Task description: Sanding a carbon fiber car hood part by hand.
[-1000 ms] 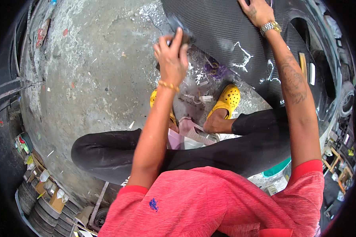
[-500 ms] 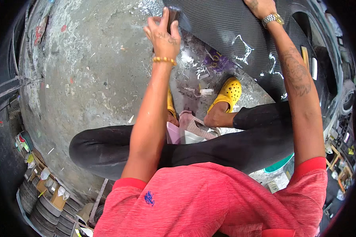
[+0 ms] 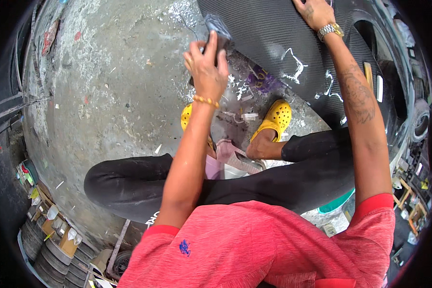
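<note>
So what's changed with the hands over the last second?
The left hand slid up along the edge of the black sheet and back down a little, keeping its grip on a small dark pad pressed there. The right hand stayed flat on the sheet near the top, and the yellow clogs kept their place on the concrete floor.

Rough stained concrete floor [image 3: 105, 96]; dark woven-pattern panel [image 3: 273, 33], matt; glossy yellow plastic clogs [image 3: 276, 117]; metal wristwatch [image 3: 330, 30].

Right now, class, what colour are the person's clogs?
Yellow clogs, clearest in the head view, below the left hand.
</note>
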A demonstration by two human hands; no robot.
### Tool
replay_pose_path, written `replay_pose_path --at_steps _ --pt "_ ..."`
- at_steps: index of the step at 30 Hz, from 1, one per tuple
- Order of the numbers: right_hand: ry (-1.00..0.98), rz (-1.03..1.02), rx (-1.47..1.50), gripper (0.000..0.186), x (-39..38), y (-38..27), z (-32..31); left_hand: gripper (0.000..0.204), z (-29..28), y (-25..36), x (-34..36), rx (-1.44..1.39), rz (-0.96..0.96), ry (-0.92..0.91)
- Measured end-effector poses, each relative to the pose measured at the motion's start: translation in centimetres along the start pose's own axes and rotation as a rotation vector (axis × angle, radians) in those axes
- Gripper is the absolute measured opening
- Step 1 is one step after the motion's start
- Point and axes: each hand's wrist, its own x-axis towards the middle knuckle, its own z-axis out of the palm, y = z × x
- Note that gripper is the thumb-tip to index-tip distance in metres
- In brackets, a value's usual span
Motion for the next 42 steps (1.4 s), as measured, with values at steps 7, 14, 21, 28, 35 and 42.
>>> replay_pose_path --at_steps 7,14,21,28,35,42 --pt "-0.012 -0.024 0.01 0.038 0.0 0.6 0.3 0.05 1.1 1.0 -0.9 0.025 -0.077 0.081" --pt "0.112 -0.062 0.083 0.035 0.1 -1.0 -0.7 0.047 0.4 -3.4 4.3 0.078 -0.058 0.149" --pt "-0.105 -0.5 0.192 0.062 -4.5 -8.6 -2.1 0.049 -1.7 -6.4 -0.1 -0.421 -0.445 0.147" --pt "-0.19 -0.477 -0.141 0.088 -10.0 -13.2 1.1 0.047 -1.8 -6.1 0.2 -0.462 -0.462 0.118" --pt "-0.258 -0.428 -0.111 0.082 -12.3 -12.4 2.1 0.047 -0.4 -4.1 0.0 -0.346 -0.227 0.157" --pt "-0.223 -0.534 -0.039 0.085 -10.0 -7.8 -2.6 0.048 0.7 -1.3 4.0 -0.114 0.027 0.137"
